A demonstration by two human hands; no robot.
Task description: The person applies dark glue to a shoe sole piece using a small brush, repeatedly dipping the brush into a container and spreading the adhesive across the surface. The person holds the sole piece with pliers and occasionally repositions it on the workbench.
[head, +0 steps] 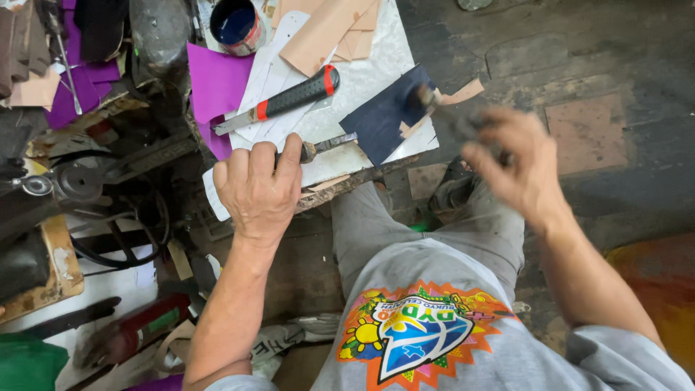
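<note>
My right hand [517, 156] is blurred with motion, its grip closed around a brush [441, 105] whose dark handle runs up and to the left from my fingers. The bristle end touches the near edge of a dark blue piece [382, 114] of leather, just beyond the grip. The piece is a flat, matte, four-sided cut lying tilted at the tabletop's [376, 65] right corner. I cannot tell how much of it is already coated; no wet sheen shows, so I judge the brushing is in its early or middle part.

My left hand [257, 192] lies well to the left of the brush grip, fist closed, knuckles up, on a metal tool [329, 146] whose shaft sticks out toward the blue piece. It presses down on the tabletop's near edge.

Beyond that hand lies a knife [289, 100] with a black and red handle, resting on white patterns [279, 51]. Further off sit tan pieces [326, 25], a purple sheet [216, 81] and an open tin [237, 25] with dark blue inside. My grey trousers [420, 224] are below both hands.
</note>
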